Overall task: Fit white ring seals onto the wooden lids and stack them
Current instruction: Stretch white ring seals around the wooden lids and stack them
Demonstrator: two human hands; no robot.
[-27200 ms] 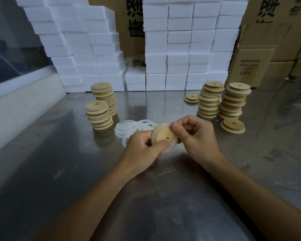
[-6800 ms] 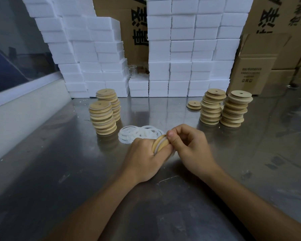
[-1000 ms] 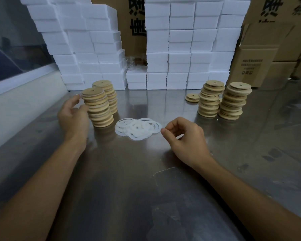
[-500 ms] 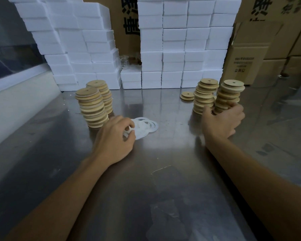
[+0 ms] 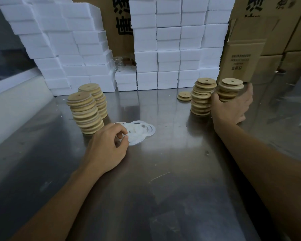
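At centre frame, on the steel table (image 5: 163, 197), your left hand (image 5: 106, 148) sits at the near edge of the loose pile of white ring seals (image 5: 139, 131), fingers curled and thumb and forefinger pinching at one ring; whether it is lifted clear of the pile yet, cannot tell. At right of frame your right hand (image 5: 231, 108) wraps the lower part of the right-hand lid stack (image 5: 230, 89), thumb on its left side and fingers curled round the far side, gripping lids at the bottom. Just beside it, touching or nearly so, stands a second bare stack (image 5: 202, 96), and a low pair of lids (image 5: 184, 96) lies left of that. At left of frame two taller stacks (image 5: 84, 112) stand leaning, white edges showing between the lids, so these read as the finished ones. Judgement: roughly half done; both right stacks, the pair, and the rings on the table are left. Current step looks like fetching one lid and one seal together.
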